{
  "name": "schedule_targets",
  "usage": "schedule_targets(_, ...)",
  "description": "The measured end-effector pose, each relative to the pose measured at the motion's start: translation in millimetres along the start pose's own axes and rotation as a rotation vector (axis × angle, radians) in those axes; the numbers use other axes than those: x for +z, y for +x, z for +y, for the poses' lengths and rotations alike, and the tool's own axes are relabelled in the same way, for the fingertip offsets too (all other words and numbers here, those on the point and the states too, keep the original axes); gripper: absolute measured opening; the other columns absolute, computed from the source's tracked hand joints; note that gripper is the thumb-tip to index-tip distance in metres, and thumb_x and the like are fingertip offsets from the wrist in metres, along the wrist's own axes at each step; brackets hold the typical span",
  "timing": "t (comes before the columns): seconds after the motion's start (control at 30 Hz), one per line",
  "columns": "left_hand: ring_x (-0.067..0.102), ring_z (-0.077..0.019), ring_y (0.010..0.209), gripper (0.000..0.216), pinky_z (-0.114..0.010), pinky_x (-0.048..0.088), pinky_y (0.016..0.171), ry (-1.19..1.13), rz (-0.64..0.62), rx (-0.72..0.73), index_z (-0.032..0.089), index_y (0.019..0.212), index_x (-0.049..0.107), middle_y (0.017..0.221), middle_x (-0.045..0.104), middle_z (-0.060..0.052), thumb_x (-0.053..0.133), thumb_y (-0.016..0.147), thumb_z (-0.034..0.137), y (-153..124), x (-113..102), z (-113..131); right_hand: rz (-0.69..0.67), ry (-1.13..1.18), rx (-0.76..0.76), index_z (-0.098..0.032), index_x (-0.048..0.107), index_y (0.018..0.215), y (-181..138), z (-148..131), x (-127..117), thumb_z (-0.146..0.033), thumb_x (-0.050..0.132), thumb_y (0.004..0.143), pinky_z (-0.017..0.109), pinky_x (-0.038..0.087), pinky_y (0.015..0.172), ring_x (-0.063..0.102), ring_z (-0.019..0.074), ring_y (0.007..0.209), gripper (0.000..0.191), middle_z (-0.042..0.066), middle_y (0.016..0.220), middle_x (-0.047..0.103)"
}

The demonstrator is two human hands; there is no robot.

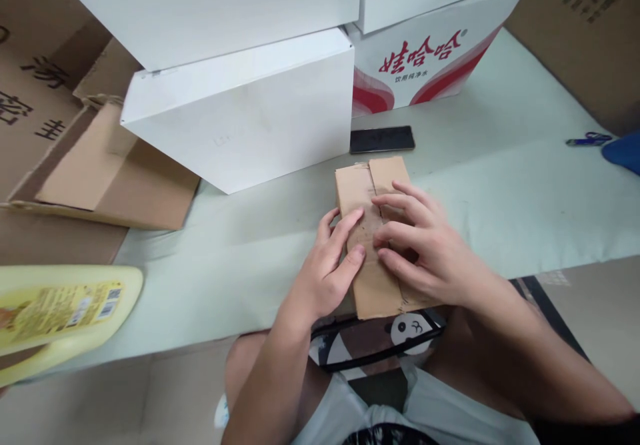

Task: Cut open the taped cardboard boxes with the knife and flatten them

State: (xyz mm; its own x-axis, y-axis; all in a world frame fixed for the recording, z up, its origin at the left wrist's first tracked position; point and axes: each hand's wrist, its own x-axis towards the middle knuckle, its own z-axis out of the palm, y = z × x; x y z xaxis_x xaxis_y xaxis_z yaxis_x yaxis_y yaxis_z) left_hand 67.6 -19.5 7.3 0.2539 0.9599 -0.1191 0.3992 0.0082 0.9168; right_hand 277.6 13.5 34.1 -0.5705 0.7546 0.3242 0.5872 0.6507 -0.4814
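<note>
A small brown cardboard box lies at the table's front edge, its near end reaching the edge. Its top flaps meet at a lengthwise seam, and tape seems to run over part of it. My left hand grips the box's left side, thumb and index finger on the top, the other fingers partly hidden at the side. Across the right half of the top rests my right hand, fingers bent and spread, fingertips touching near the seam with nothing seen between them.
Behind the box lies a black phone before stacked white cartons. Open brown cartons stand left, with a yellow bottle in front. Blue-handled scissors or a similar small tool lie right, beside a blue object.
</note>
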Motion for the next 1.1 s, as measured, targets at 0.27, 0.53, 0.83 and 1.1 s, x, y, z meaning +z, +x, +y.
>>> schedule_targets(0.27, 0.026, -0.0274, 0.158, 0.055, -0.047, 0.023, 0.131, -0.011, -0.002, 0.028, 0.030, 0.156, 0.041, 0.167, 0.032, -0.008, 0.043, 0.104, 0.049, -0.2, -4.9, -2.8, 0.362, 0.162, 0.112, -0.026, 0.055, 0.088, -6.7, -1.8, 1.7, -0.026, 0.052, 0.096, 0.058, 0.048, 0.111, 0.064, 0.0317, 0.122, 0.009, 0.012, 0.116, 0.067)
schedule_targets(0.53, 0.021, -0.0286, 0.160, 0.051, -0.055, 0.021, 0.131, 0.027, 0.077, 0.111, 0.031, 0.151, 0.047, 0.165, 0.038, -0.004, 0.037, 0.102, 0.025, -3.9, -13.0, -4.3, 0.101, 0.173, -0.175, -0.028, 0.066, 0.125, -8.3, 2.5, -3.6, -0.034, 0.049, 0.099, 0.061, 0.031, 0.124, 0.043, 0.0348, 0.146, 0.032, 0.010, 0.148, 0.054)
schedule_targets(0.83, -0.009, -0.0376, 0.163, 0.050, -0.054, 0.020, 0.133, 0.142, -0.012, 0.309, 0.027, 0.146, 0.057, 0.174, -0.007, 0.001, 0.037, 0.100, 0.021, -4.1, -11.3, -7.2, -0.014, 0.163, -0.272, -0.027, 0.070, 0.110, -9.5, 3.8, 2.1, -0.045, 0.042, 0.103, 0.061, 0.024, 0.122, 0.031, 0.0387, 0.151, 0.034, 0.010, 0.152, 0.048)
schedule_targets(1.1, -0.007, -0.0369, 0.163, 0.032, -0.059, 0.027, 0.126, 0.062, 0.094, 0.358, 0.030, 0.127, 0.053, 0.162, 0.027, -0.007, 0.057, 0.095, 0.034, -5.3, -10.0, -5.0, 0.166, 0.397, -0.305, -0.030, 0.056, 0.109, -10.6, 14.3, 12.4, -0.054, 0.036, 0.105, 0.058, 0.018, 0.131, 0.020, 0.0326, 0.160, 0.031, -0.001, 0.167, 0.028)
